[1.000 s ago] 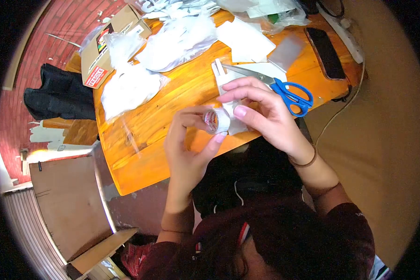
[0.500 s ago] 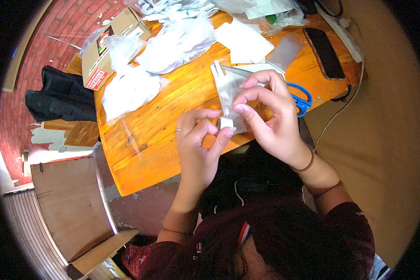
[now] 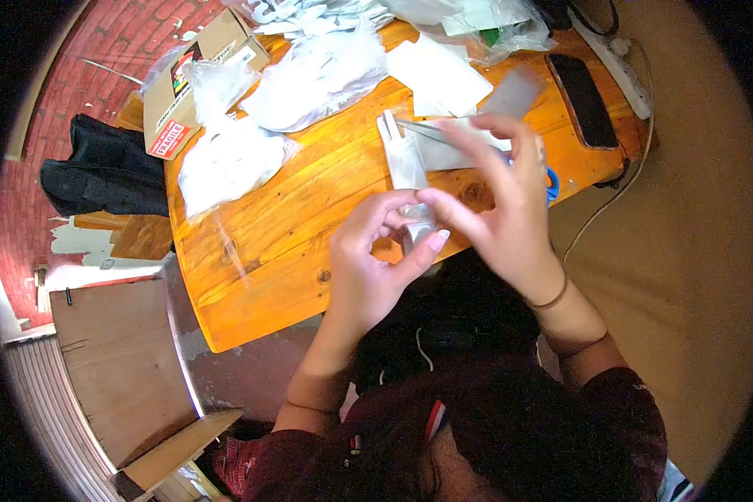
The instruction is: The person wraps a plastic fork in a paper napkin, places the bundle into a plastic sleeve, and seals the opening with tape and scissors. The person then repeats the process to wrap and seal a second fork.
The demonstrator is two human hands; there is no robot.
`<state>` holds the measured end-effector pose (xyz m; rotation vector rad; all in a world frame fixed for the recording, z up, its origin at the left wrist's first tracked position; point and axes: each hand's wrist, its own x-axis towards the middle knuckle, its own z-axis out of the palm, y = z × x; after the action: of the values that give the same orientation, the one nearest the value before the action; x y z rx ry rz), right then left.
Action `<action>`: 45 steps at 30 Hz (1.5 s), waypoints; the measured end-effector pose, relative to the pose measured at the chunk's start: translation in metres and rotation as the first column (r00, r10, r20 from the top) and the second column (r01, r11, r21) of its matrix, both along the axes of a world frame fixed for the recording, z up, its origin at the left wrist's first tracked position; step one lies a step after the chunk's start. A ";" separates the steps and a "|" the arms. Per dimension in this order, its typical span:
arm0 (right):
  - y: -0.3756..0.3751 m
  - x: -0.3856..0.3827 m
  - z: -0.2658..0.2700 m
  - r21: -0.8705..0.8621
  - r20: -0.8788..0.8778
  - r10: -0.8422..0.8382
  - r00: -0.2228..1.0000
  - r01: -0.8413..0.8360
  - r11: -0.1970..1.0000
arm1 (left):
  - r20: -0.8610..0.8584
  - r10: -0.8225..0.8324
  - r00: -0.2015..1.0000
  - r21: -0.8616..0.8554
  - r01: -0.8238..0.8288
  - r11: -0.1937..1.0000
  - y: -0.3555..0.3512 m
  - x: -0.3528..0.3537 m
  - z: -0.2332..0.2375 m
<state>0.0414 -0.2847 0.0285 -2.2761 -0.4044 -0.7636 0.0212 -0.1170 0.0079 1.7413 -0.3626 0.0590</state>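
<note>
My left hand point(image 3: 372, 255) is closed, thumb against fingers, on a small clear plastic bag point(image 3: 420, 232). Something white seems to be inside, mostly covered by the fingers. My right hand point(image 3: 510, 205) has its fingers spread and slightly blurred, its thumb tip touching the bag by my left index finger. Just beyond the hands lies a clear plastic strip point(image 3: 406, 163) with white slim pieces point(image 3: 387, 125) at its far end. Scissors with blue handles point(image 3: 552, 186) lie on the table, partly hidden behind my right hand.
On the wooden table point(image 3: 251, 301) are filled plastic bags point(image 3: 234, 167), white sheets point(image 3: 443, 79), a phone point(image 3: 581, 100) and a cardboard box point(image 3: 176, 105). A dark cloth point(image 3: 109, 167) hangs at the left. A cable point(image 3: 619, 197) runs down the right side.
My right fingers have opened out of a pinch and moved away from the thumb. My left hand has shifted slightly right, and the white piece in the bag is now more covered.
</note>
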 end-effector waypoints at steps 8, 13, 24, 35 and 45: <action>-0.078 0.000 -0.011 -0.201 -0.531 0.015 0.847 -0.143 0.969 | -0.132 -0.058 0.990 -0.159 0.037 0.987 0.020 0.004 -0.005; -0.077 0.007 0.001 -0.242 -0.600 0.049 0.799 -0.239 0.941 | -0.156 -0.093 0.983 -0.253 0.051 0.966 0.022 0.005 -0.003; -0.144 -0.004 0.030 0.412 -0.809 0.460 0.365 -0.206 0.888 | -0.123 -0.098 0.987 -0.273 0.062 0.960 0.047 -0.001 0.005; -0.121 -0.006 0.013 0.623 -0.703 0.691 0.168 -0.324 0.712 | -0.250 -0.253 0.935 -0.251 0.190 0.949 0.046 -0.004 0.008; -0.119 -0.003 0.009 0.677 -0.672 0.734 0.105 -0.317 0.665 | -0.319 -0.339 0.885 -0.332 0.231 0.915 0.044 -0.006 0.010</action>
<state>0.0385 -0.4034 0.0376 -1.5604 -0.4240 0.8728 0.0154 -0.0730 0.0175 1.3577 -0.3116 -0.4140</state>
